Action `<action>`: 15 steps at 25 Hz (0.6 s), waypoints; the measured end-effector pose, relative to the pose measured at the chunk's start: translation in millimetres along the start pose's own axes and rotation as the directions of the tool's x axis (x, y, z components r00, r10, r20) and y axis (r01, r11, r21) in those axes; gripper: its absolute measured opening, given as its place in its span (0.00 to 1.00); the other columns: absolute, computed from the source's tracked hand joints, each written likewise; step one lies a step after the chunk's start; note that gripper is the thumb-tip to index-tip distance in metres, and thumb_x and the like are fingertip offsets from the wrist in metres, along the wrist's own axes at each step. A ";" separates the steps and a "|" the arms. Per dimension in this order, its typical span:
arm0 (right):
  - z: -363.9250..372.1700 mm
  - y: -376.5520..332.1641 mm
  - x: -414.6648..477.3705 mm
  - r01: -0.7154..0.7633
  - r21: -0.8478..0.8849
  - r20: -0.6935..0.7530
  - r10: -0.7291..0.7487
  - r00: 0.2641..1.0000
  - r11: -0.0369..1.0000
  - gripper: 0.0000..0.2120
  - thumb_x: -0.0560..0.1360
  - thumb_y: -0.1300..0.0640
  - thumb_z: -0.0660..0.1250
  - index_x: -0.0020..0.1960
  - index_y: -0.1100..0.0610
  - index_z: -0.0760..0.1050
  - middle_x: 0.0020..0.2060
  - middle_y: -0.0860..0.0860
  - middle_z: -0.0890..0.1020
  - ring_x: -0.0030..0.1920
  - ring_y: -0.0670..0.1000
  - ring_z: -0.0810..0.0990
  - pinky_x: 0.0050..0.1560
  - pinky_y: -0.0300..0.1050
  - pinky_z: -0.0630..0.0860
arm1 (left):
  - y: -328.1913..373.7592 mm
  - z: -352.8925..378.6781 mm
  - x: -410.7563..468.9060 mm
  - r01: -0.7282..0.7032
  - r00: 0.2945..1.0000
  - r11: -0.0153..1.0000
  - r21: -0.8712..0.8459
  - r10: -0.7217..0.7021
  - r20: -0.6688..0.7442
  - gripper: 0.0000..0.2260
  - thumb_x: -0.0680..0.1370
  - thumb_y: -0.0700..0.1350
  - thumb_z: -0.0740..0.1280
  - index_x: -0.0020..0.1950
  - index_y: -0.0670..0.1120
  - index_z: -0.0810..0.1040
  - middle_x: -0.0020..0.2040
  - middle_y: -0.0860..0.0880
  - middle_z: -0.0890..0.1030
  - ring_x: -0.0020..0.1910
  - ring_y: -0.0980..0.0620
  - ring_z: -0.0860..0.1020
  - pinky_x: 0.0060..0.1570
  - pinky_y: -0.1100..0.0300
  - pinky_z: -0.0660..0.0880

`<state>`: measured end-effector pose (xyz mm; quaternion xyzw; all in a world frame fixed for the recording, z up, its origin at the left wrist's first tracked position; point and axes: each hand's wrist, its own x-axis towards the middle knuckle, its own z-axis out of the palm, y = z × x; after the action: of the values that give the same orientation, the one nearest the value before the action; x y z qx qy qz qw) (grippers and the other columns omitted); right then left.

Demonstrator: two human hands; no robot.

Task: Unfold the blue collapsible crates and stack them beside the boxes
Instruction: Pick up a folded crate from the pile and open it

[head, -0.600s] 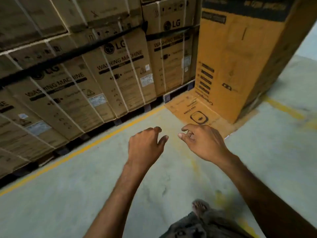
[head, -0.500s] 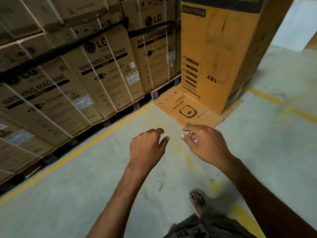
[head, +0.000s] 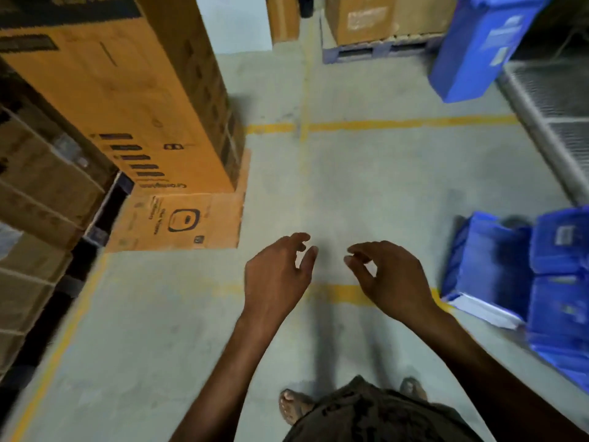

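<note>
Folded blue collapsible crates (head: pixel 522 272) lie in a blurred heap on the floor at the right edge. More blue crates (head: pixel 478 46) stand leaning at the upper right. My left hand (head: pixel 275 275) and my right hand (head: pixel 387 279) hover side by side over the bare concrete floor, both empty with fingers loosely curled and apart. The heap lies about a hand's width to the right of my right hand. A tall orange cardboard box (head: pixel 127 100) stands at the upper left on a flat orange cardboard sheet (head: pixel 178 223).
Brown strapped cartons (head: pixel 35 199) on dark pallets line the left edge. Yellow floor lines (head: pixel 398 124) cross the concrete. A pallet with cartons (head: pixel 376 33) stands at the back. A grey metal grating (head: pixel 554 116) runs along the right. My feet (head: pixel 293 403) show at the bottom.
The view has swung to the right: the washing machine cartons slid off to the left, and the blue crates came into sight. Both hands stay empty in front of me.
</note>
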<state>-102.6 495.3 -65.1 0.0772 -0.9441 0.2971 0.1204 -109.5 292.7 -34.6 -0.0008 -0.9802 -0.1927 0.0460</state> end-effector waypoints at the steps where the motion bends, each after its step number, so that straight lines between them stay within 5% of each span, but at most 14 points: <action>1: -13.3 21.7 -8.8 -0.099 0.041 0.009 0.099 0.995 0.994 0.06 0.77 0.48 0.71 0.52 0.46 0.83 0.41 0.40 0.84 0.42 0.45 0.81 0.46 0.43 0.77 | 25.3 14.5 4.5 0.003 0.998 0.998 -0.061 0.001 0.065 0.14 0.80 0.63 0.60 0.61 0.61 0.77 0.50 0.63 0.83 0.47 0.63 0.81 0.44 0.60 0.77; 6: -83.6 160.4 -69.9 -0.478 0.312 0.030 0.494 0.869 0.821 0.04 0.75 0.47 0.72 0.49 0.45 0.83 0.36 0.41 0.84 0.41 0.42 0.82 0.48 0.45 0.80 | 180.4 107.4 0.2 -0.118 0.949 0.964 -0.236 0.179 0.259 0.12 0.77 0.63 0.65 0.55 0.60 0.80 0.46 0.64 0.84 0.44 0.64 0.82 0.49 0.60 0.78; 15: -226.9 377.1 -150.7 -0.696 0.386 -0.172 0.789 0.590 0.605 0.08 0.75 0.54 0.72 0.52 0.45 0.83 0.37 0.41 0.85 0.41 0.41 0.83 0.52 0.49 0.81 | 444.8 233.0 -11.0 -0.420 0.778 0.867 -0.270 0.497 0.384 0.12 0.76 0.59 0.67 0.58 0.61 0.79 0.54 0.63 0.83 0.54 0.60 0.81 0.53 0.62 0.74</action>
<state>1.1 944.1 -130.4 -0.3620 -0.8025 0.4573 0.1256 -111.0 792.7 -82.3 -0.2874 -0.9144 -0.2526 -0.1319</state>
